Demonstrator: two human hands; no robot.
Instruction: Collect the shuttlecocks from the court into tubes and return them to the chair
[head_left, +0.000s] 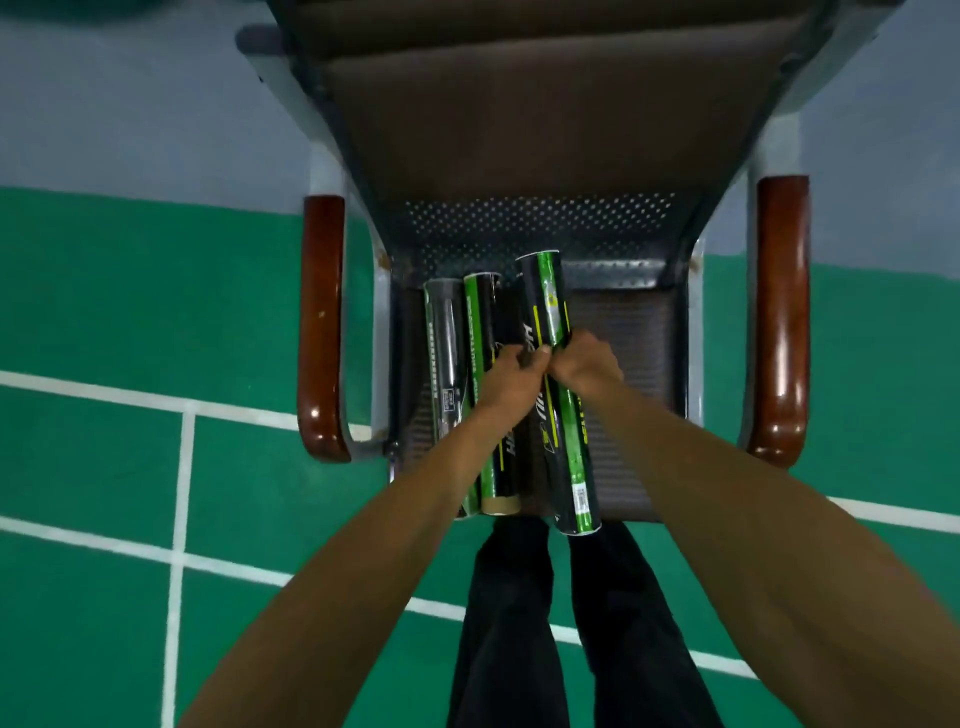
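Chair (519, 156) seen from straight above: dark seat, perforated metal strip at its rear, glossy brown armrests (782, 312) either side. Four black-and-green shuttlecock tubes on the chair seat, lengthways front to back, all left of seat centre. First tube (444, 358) nearest the chair's left edge; second tube (480, 415) touching it, cardboard end showing at the chair's front edge; third tube (514, 317) darker, mostly covered by the hands. Fourth tube (558, 312) sits highest, nearest the chair's centre line, near end overhanging the front edge, far end reaching the perforated strip. Right hand (587, 364): grip clasped round the fourth tube about mid-length. Left hand (511, 371): fingers curled over the third tube, fingertips (543, 353) touching the fourth tube's side; grip looks closed on the third tube, though blur makes it unsure. Tube contents hidden. Dark-trousered legs (509, 623) stand at the chair's front. Green court floor (104, 312) with white lines around the chair, grey floor behind it.
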